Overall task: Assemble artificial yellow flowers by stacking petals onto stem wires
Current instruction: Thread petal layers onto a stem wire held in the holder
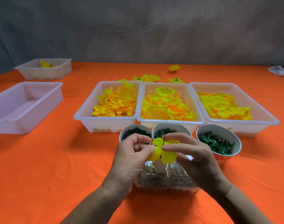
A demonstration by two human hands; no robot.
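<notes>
A yellow petal layer [168,155] sits on a thin dark stem wire [164,139] that pokes up through its middle. My left hand [131,156] pinches the petal's left side with thumb and fingers. My right hand [193,156] pinches its right side, the index finger lying across the petal. Both hands hover over a clear plastic box [162,178]. Behind them stand three white trays of yellow petals: left [83,118], middle [201,122] and right [275,122].
Three cups hold green parts: left [134,133], middle [166,130], right [218,140]. Finished yellow flowers [147,78] lie behind the trays. An empty white tray [24,107] and a further tray [44,68] stand at the left. A white cloth [279,71] lies far right.
</notes>
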